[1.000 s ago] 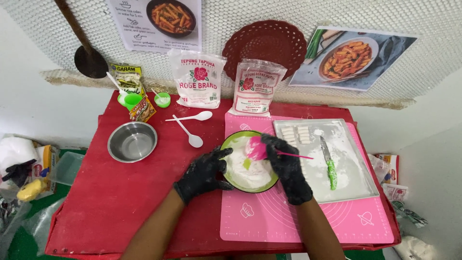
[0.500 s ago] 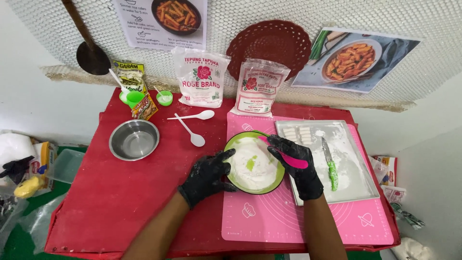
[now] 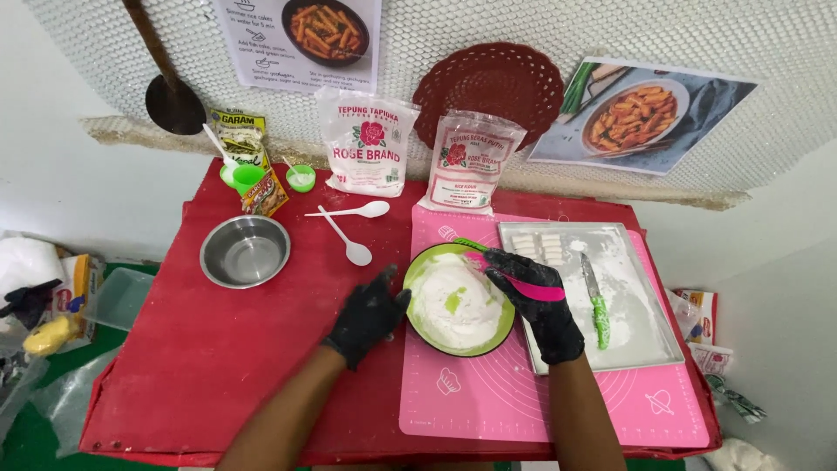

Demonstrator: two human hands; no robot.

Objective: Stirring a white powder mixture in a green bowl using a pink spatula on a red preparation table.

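Pink spatula (image 3: 523,281) gripped by right-hand fingers (image 3: 523,270); left hand (image 3: 366,316) steadies one green bowl (image 3: 418,324).

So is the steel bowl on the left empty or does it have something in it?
Empty. The steel bowl on the red table shows only bare shiny metal inside, unlike the flour-filled green bowl.

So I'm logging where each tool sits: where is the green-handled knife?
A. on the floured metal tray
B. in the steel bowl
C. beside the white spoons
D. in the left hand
A: the green-handled knife lies on the floured metal tray, right of the right hand, which holds a pink spatula.
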